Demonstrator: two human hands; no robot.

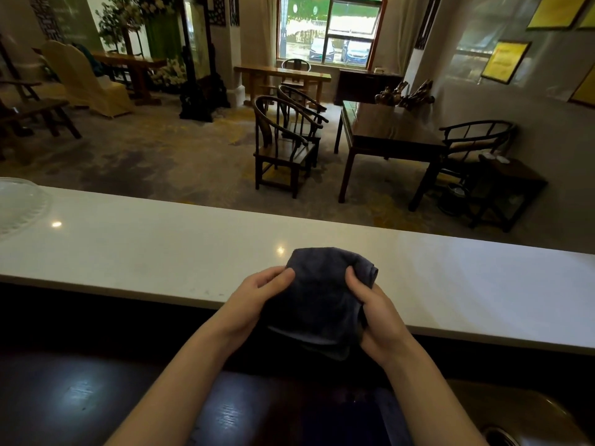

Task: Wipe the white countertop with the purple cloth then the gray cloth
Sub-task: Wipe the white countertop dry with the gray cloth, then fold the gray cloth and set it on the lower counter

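A dark gray cloth (318,297), folded into a thick pad, is held up over the near edge of the white countertop (161,252). My left hand (260,294) grips its left side with the thumb on top. On the cloth's right side, my right hand (373,313) holds it with the thumb pressed into the fabric. The cloth's far end reaches over the counter surface; its near end hangs below the edge. No purple cloth shows in the head view.
A clear glass dish (19,204) sits on the counter at the far left. Below the counter lies a dark glossy work surface (96,397), with a metal sink (528,413) at the lower right. Wooden chairs (283,146) and a table (386,133) stand beyond.
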